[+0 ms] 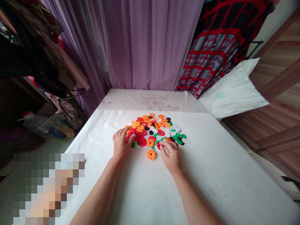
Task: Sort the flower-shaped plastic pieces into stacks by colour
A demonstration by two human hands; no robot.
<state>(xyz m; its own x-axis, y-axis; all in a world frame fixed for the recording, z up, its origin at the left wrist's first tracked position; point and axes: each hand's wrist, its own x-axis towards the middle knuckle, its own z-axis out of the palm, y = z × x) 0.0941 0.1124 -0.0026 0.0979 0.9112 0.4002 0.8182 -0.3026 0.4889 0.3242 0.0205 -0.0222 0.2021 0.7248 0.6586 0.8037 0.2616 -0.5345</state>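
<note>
A heap of flat, notched plastic snowflake discs [151, 132] in orange, red, white, green and black lies in the middle of the covered table. My left hand [121, 142] rests at the heap's left edge, fingers apart, its thumb and fingertips over red discs [140, 139]. At the near right edge is my right hand [172, 154], with the forefinger reaching to a red disc [158, 146] and the thumb apart below it. A single orange disc [151, 154] lies between my hands, just in front of the heap. Some discs under my fingertips are hidden.
A white cover [145, 193] spreads over the table. Purple curtains [150, 47] hang behind it, beside a red and black patterned cloth [206, 59]. A white sheet [234, 90] sticks out at the right edge, near wooden doors [278, 78]. Clothes [47, 56] hang at the left.
</note>
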